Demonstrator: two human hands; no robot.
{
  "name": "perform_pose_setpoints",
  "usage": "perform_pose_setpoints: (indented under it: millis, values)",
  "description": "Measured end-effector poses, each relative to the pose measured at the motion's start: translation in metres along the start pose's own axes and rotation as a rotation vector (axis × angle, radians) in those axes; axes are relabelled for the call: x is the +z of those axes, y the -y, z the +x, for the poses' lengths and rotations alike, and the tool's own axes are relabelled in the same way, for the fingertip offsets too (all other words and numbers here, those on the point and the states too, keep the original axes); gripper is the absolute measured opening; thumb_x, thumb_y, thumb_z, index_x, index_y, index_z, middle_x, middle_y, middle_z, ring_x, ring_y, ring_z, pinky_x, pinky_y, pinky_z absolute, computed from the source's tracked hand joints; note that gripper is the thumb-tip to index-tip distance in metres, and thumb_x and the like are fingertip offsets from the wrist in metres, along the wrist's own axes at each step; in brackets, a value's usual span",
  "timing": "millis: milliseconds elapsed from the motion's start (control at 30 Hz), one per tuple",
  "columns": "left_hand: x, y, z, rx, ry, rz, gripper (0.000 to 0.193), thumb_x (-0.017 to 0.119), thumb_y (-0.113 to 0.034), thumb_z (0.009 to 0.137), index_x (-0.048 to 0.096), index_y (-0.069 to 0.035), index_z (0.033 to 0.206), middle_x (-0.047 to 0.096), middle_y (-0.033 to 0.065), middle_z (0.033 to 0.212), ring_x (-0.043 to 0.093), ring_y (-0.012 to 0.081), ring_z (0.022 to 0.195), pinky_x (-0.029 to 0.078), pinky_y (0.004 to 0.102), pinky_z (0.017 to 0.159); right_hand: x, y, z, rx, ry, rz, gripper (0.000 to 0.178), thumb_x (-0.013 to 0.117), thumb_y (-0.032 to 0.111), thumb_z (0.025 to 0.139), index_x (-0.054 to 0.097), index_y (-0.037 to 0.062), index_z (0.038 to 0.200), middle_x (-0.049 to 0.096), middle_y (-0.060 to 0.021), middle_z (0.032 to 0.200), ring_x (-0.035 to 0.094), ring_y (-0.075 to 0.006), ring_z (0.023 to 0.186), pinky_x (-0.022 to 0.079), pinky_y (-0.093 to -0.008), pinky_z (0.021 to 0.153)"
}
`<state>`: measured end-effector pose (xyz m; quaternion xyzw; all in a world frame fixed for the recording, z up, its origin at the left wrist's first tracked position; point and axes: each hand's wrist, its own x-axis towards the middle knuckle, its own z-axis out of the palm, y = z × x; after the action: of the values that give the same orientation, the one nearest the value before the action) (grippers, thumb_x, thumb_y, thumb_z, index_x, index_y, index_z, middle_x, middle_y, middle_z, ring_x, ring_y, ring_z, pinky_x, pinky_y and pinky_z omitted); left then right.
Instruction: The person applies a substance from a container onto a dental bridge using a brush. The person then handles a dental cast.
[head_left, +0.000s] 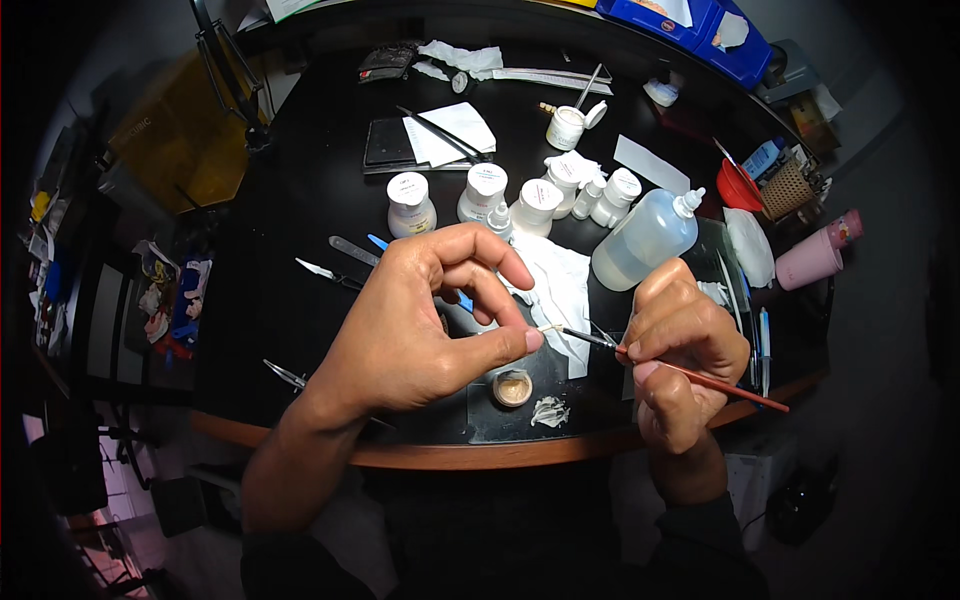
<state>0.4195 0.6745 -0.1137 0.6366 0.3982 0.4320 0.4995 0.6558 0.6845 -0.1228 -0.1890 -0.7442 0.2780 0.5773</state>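
Observation:
Between the thumb and index finger of my left hand a small pale piece is pinched; most of it is hidden by the fingertips. My right hand grips a thin brush with a reddish-brown handle like a pen. Its dark tip points left and meets or nearly meets the pale piece. Below the hands, a small round pot with beige contents stands on a dark slab. Beside it lies a smear of whitish paste. Crumpled white tissue spreads behind the brush tip.
White-lidded jars stand in a row behind my hands. A large translucent squeeze bottle is close behind my right hand. Metal tools lie left of my left hand. An open jar sits farther back. A wooden edge borders the black table.

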Motion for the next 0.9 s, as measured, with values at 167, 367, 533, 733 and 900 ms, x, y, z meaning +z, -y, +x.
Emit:
perform_pose_setpoints:
  millis: [167,367,533,733,900]
  values:
    - [-0.0012,0.0024,0.0006,0.024,0.001,0.024,0.034,0.086,-0.005,0.074,0.065,-0.001,0.1,0.071,0.0029,0.075,0.064,0.0063,0.075,0.048,0.0236,0.077,0.0,-0.0003,-0.0009,0.009,-0.021,0.024,0.012,0.058,0.004,0.063,0.06,0.0016,0.074,0.059,-0.0076,0.066,0.047,-0.0184,0.066,0.038,-0.0305,0.061]
    - [-0.0007,0.0016,0.0006,0.013,-0.011,0.016,0.033,0.086,-0.005,0.074,0.065,-0.002,0.1,0.071,0.0029,0.075,0.063,0.0059,0.075,0.048,0.0233,0.076,-0.002,-0.0031,-0.0006,-0.023,-0.008,0.014,0.013,0.058,0.004,0.062,0.06,0.0016,0.075,0.059,-0.0078,0.066,0.047,-0.0182,0.066,0.038,-0.0304,0.06]
    - [-0.0011,0.0028,0.0008,0.029,0.008,0.023,0.034,0.086,-0.006,0.075,0.064,-0.002,0.101,0.074,0.0046,0.077,0.063,0.0061,0.075,0.048,0.0239,0.076,0.0004,0.0002,-0.0002,0.011,-0.007,0.018,0.012,0.058,0.005,0.063,0.06,0.0017,0.075,0.059,-0.0075,0.065,0.047,-0.0183,0.066,0.038,-0.0309,0.061]
    - [-0.0016,0.0044,0.0012,0.037,0.022,0.027,0.036,0.087,-0.006,0.073,0.064,-0.002,0.101,0.074,0.0046,0.078,0.064,0.0059,0.077,0.047,0.0239,0.076,-0.0013,-0.0036,-0.0014,0.001,-0.06,0.055,0.009,0.056,0.004,0.065,0.059,0.0008,0.073,0.058,-0.0081,0.065,0.046,-0.0172,0.065,0.036,-0.0302,0.059]
    - [-0.0015,0.0034,0.001,0.026,0.018,0.029,0.036,0.087,-0.006,0.073,0.064,-0.002,0.1,0.074,0.0043,0.078,0.064,0.0058,0.078,0.046,0.0238,0.076,-0.0001,-0.0049,0.0005,0.008,-0.013,0.053,0.008,0.056,0.004,0.065,0.059,0.0007,0.072,0.058,-0.0078,0.064,0.045,-0.0167,0.064,0.036,-0.0303,0.059]
